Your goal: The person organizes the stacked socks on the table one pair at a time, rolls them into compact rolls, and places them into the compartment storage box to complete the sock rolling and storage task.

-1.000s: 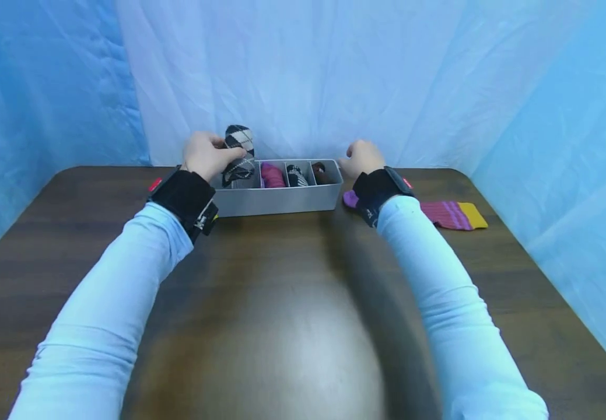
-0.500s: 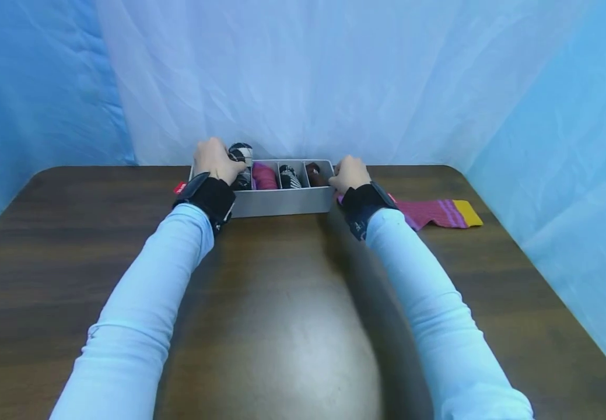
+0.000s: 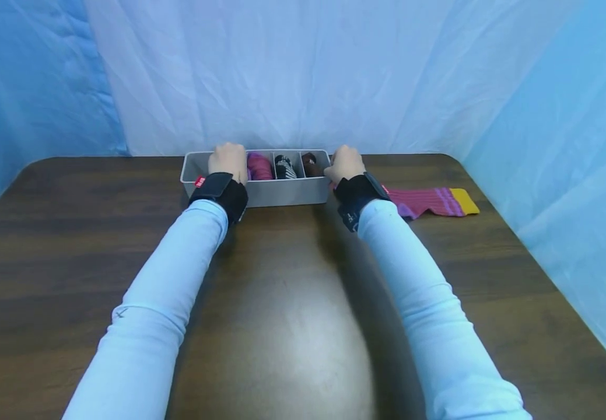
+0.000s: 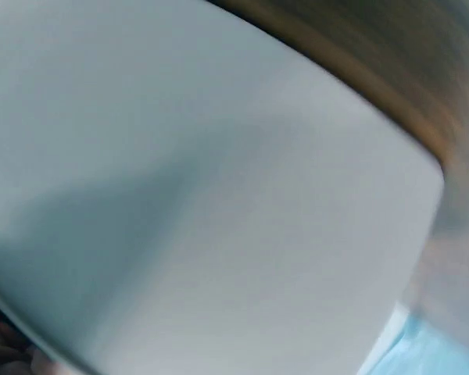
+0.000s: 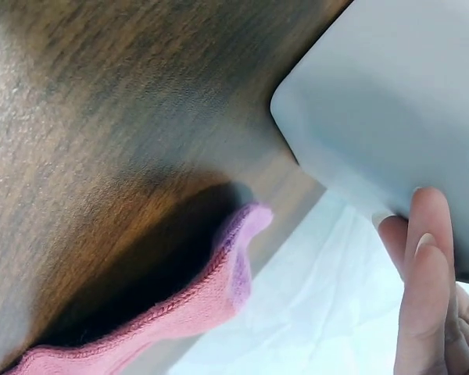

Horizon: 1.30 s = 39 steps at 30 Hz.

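A long grey divided organizer box [image 3: 287, 192] stands at the table's far side. My left hand [image 3: 229, 160] is down at its left part, fingers curled around a rolled argyle sock, which the hand hides. In the left wrist view the box's pale wall [image 4: 297, 211] fills most of the picture. My right hand [image 3: 346, 163] grips the box's right end, and in the right wrist view its fingertips [image 5: 428, 205] lie against the outer wall. Other compartments hold a rolled pink sock [image 3: 259, 167], a black-and-white striped sock [image 3: 284, 168] and a brown rolled sock [image 3: 310, 165].
A pink sock [image 3: 423, 200] with a yellow end and purple parts lies flat right of the box, partly behind my right wrist. The brown wooden table [image 3: 282, 303] spreads in front. Pale blue sheets [image 3: 282, 70] hang behind and at the sides.
My left hand has lowered the rolled argyle sock into the box and moved slightly right, and the sock is now hidden. My right hand has come against the box's right end.
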### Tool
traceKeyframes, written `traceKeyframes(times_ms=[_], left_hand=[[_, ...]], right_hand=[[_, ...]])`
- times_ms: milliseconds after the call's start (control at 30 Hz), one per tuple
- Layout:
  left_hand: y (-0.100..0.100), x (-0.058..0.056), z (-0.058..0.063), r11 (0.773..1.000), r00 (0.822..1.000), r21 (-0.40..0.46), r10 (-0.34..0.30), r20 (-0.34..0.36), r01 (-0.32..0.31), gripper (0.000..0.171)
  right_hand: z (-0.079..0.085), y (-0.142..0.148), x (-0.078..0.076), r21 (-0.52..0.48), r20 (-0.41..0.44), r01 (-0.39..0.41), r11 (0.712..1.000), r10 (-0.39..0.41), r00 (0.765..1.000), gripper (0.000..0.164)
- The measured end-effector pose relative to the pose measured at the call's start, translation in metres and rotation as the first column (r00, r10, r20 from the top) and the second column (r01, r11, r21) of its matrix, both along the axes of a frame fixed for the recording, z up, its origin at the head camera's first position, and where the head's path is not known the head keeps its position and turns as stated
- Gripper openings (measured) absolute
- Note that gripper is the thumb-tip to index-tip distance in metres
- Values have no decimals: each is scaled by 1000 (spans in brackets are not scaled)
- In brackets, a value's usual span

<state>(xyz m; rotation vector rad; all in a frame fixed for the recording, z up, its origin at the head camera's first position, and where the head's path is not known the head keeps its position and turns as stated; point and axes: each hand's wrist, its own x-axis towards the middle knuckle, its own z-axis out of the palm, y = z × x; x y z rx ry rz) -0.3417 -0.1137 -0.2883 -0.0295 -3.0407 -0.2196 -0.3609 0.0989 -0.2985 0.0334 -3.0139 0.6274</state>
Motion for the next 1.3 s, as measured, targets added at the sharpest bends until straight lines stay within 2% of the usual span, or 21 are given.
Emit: traceKeyframes(times_ms=[67, 267, 400, 633, 733, 800, 900, 1000, 1033, 1133, 1233, 1267, 1300], left_hand=[[0, 1, -2, 1000, 1000, 4, 8, 23, -9, 27], [-3, 5, -2, 999, 1000, 27, 17, 15, -18, 26], [-2, 6, -2, 999, 1000, 37, 23, 20, -24, 26], [-3, 7, -3, 999, 1000, 47, -14, 18, 13, 23], [-2, 11, -4, 997, 999, 63, -43, -33, 45, 21], [-2, 17, -4, 995, 991, 64, -73, -108, 80, 20], [-3, 32, -3, 987, 960, 55, -131, -248, 149, 21], [-5, 54, -5, 969, 915, 40, -214, -343, 242, 24], [-4, 62, -6, 961, 901, 37, -243, -360, 274, 26], [0, 86, -14, 926, 861, 30, -336, -382, 376, 31], [9, 105, -24, 882, 826, 27, -429, -364, 470, 33], [12, 110, -28, 865, 815, 25, -462, -351, 501, 34], [16, 114, -31, 847, 803, 19, -496, -330, 531, 36]], right_hand=[[0, -2, 2, -4, 13, 6, 1000, -6, 1000, 29], [1, -3, 6, -12, 20, 12, 1000, -11, 1000, 27], [0, -2, 6, -19, 25, 9, 1000, -9, 1000, 33], [-5, 2, 9, -31, 5, -31, 999, 31, 1000, 36], [-9, 12, 11, -16, 16, -78, 997, 79, 997, 38], [-10, 23, 12, -3, 48, -107, 994, 107, 993, 44], [-16, 49, 10, 46, 120, -153, 987, 146, 982, 46], [-36, 83, 0, 130, 243, -232, 964, 196, 950, 52], [-53, 101, -8, 130, 276, -281, 951, 237, 931, 57], [-72, 123, -8, 193, 444, -338, 921, 225, 867, 66], [-69, 119, 10, 234, 570, -374, 897, 185, 800, 67], [-55, 107, 25, 272, 613, -387, 881, 151, 776, 66], [-49, 101, 35, 288, 630, -412, 865, 153, 761, 65]])
